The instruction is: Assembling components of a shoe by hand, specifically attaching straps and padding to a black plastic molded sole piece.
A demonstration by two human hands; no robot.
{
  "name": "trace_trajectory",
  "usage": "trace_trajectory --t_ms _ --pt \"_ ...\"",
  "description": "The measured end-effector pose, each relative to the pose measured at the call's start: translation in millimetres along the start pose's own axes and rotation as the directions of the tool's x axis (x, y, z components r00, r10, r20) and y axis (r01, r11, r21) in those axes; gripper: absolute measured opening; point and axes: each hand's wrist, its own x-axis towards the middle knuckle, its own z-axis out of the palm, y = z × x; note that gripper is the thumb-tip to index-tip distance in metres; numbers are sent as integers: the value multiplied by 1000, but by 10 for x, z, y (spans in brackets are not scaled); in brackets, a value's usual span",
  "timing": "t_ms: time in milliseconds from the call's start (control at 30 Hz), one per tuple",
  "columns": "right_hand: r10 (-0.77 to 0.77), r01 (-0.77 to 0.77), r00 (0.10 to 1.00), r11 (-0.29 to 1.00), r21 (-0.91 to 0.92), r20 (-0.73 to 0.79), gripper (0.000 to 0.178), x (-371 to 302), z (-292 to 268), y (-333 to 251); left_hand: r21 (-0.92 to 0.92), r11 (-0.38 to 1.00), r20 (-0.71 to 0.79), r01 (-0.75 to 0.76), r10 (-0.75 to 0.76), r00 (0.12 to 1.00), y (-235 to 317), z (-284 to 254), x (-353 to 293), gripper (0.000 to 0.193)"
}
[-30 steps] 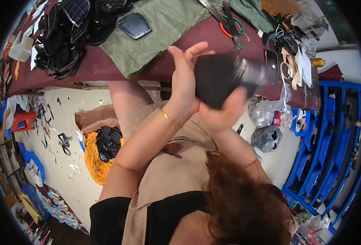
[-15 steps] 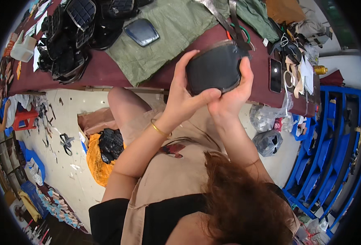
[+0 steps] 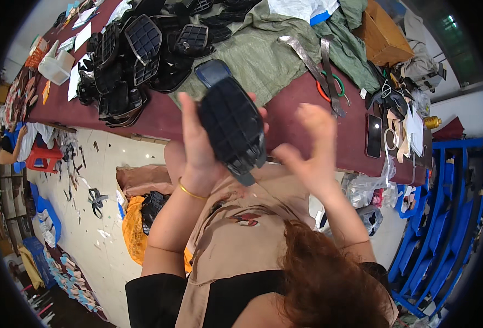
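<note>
Head view is showing me a black pad (image 3: 230,120) in the air above the near edge of the table (image 3: 285,120), around the middle of that edge. Its gridded face is looking upward, and some dark strap-like pieces are hanging at its lower end. The left hand (image 3: 196,145) is carrying this pad from below: the thumb is lying along its left side and the fingertips are curling around its right side, so the grasp is closing firmly upon it. A gold bracelet (image 3: 191,192) is sitting on that wrist. The right hand (image 3: 316,147) is hovering just beside the pad, apart from it; thumb and fingers are spreading wide, a little blurred.

Just beyond the pad, a dark blue panel (image 3: 211,71) is lying on a green cloth (image 3: 263,46), partly hidden. Toward the far left corner of the table, a heap of black gridded pads (image 3: 143,41) is resting, and a plastic container (image 3: 56,68) is standing nearer the left edge. To the right of the cloth's middle, scissors (image 3: 320,90) with red and green handles are lying among grey straps (image 3: 301,53). A phone (image 3: 373,135) is lying toward the near right corner, while a blue rack (image 3: 438,213) is standing beyond the right edge.
</note>
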Motion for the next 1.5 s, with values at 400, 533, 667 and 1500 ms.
trace_trajectory --t_ms 400,533,667,1500 --pt "173 -889 450 -6 457 876 35 -136 142 82 139 980 198 -143 113 974 -26 48 -14 92" --pt "208 -800 577 335 497 790 39 -84 292 61 424 882 170 -204 144 975 -108 -6 51 96" --pt "336 -905 420 225 361 843 36 -121 329 116 668 691 173 -275 215 961 -178 -161 141 97" --pt "530 -761 648 436 480 547 22 -180 -126 166 93 976 146 199 -211 966 -530 -148 420 86"
